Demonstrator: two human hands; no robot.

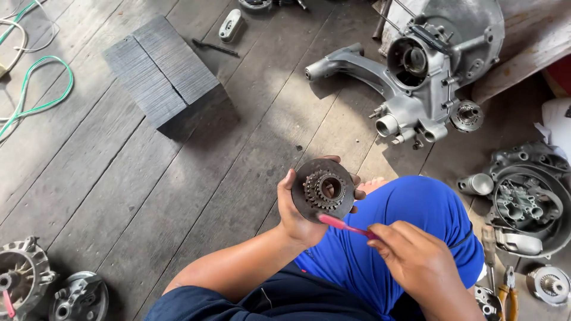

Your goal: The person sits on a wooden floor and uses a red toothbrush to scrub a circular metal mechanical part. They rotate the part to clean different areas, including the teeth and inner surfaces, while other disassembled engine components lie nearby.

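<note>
My left hand point(295, 212) grips a round dark gear cluster point(324, 189), a toothed disc with a smaller sprocket and a centre hole facing me. My right hand point(410, 252) pinches a pink-handled brush point(345, 226) whose head touches the lower edge of the gear. Both hands hover above my knee in blue trousers point(416, 220), over a grey wooden plank floor point(178, 196).
A large silver engine casing point(425, 71) lies at upper right, another casing half point(526, 202) at right. A dark wooden block point(162, 68) sits at upper left beside green and white cables point(35, 89). Round metal parts point(24, 276) lie at bottom left; pliers and small parts point(505, 291) at bottom right.
</note>
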